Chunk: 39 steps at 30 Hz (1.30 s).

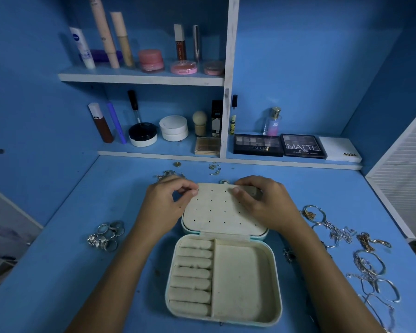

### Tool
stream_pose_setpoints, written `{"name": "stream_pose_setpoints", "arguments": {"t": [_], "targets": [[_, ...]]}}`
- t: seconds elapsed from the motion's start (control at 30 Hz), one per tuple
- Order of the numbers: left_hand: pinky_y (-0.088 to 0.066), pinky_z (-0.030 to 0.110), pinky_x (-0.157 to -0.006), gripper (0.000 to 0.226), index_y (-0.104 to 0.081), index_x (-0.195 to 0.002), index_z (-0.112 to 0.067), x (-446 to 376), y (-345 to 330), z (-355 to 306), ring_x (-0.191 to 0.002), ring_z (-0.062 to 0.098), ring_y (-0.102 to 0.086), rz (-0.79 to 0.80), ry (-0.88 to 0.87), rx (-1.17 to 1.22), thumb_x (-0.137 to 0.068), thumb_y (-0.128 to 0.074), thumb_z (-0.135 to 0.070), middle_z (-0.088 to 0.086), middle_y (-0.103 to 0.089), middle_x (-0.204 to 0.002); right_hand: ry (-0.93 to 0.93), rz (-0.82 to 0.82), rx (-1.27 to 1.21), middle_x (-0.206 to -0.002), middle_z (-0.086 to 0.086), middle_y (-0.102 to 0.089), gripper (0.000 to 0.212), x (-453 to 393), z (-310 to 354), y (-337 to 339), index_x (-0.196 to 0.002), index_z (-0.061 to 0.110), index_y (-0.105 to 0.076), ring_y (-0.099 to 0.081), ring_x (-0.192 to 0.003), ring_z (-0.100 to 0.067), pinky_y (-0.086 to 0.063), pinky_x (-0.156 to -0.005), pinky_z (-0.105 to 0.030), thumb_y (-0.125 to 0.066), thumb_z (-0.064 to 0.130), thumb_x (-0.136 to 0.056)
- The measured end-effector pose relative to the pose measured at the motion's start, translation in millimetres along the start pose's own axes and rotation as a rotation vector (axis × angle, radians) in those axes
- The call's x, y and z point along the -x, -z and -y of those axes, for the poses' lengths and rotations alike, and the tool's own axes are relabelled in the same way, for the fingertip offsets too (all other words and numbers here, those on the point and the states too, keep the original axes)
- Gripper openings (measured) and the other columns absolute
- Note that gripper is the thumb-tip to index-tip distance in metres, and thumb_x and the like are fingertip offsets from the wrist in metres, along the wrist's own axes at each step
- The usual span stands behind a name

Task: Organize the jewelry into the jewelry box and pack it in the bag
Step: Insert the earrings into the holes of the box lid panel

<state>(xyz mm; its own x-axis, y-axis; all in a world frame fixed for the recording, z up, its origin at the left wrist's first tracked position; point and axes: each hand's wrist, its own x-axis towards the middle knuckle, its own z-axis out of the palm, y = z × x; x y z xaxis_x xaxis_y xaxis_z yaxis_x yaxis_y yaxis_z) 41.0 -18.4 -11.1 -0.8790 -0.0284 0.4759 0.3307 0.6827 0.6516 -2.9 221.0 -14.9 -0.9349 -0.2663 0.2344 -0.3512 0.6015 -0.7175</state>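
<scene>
Two shelves (139, 78) of cosmetics rise at the far side of our blue worktop (58, 272). Near us the jewelry box (222, 282) lies open, its perforated lid panel (219, 210) tipped toward the far side. Our left hand (163, 207) pinches the panel's far left corner with curled fingers (190, 188); our right hand (262, 203) curls over the far right corner, thumb pressed on the panel. Bracelets and chains (360, 255) sprawl at the right, a cluster of rings (106, 235) sits at the left, and small earrings (214, 168) scatter beyond the box.
</scene>
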Motion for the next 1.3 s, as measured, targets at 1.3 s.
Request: {"name": "stream_pose_setpoints", "arguments": {"t": [1.3], "targets": [[-0.043,0.003,-0.074,0.015,-0.071,-0.1,-0.034,-2,-8,1,-0.089,-0.008,-0.058,0.083,0.385,0.246,-0.088,-0.071,-0.024,-0.017,-0.062,-0.101,-0.023,0.013,0.042,-0.076,0.011,-0.07,0.019,-18,7,1,-0.082,0.026,-0.073,-0.062,-0.077,-0.007,-0.046,-0.07,-0.018,-0.064,0.036,-0.094]]}}
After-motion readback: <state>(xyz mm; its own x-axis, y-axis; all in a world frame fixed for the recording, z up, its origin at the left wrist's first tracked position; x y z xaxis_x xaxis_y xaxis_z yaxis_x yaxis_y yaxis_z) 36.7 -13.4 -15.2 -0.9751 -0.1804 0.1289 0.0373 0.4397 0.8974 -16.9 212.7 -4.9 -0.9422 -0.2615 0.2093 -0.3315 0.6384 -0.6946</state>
